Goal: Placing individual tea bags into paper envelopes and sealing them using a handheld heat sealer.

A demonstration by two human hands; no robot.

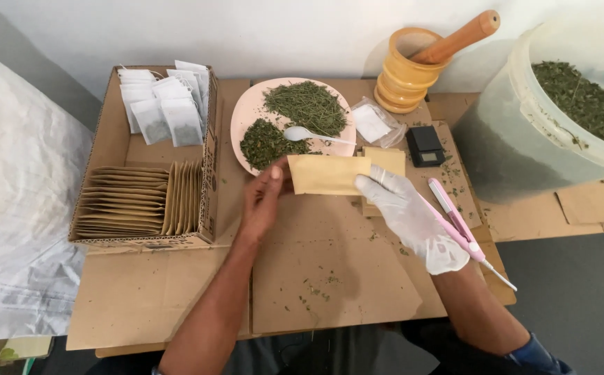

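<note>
Both my hands hold a flat brown paper pouch [326, 174] level above the cardboard work surface [329, 278]. My bare left hand [263, 198] pinches its left end. My right hand [406, 212], in a white glove, grips its right end. Just behind the pouch lies a pink plate [246, 114] with two heaps of dried green herb [307, 104] and a white spoon [309, 135]. A short stack of more brown pouches [387, 161] lies under my right fingertips.
A cardboard box [111, 142] at the left holds filled white sachets [166, 104] and rows of brown pouches [142, 201]. A wooden mortar with pestle [413, 66], a small black scale [425, 145], a clear bag [377, 122], a pink sealer tool [458, 226] and a big bucket of herb [566, 104] stand at the right.
</note>
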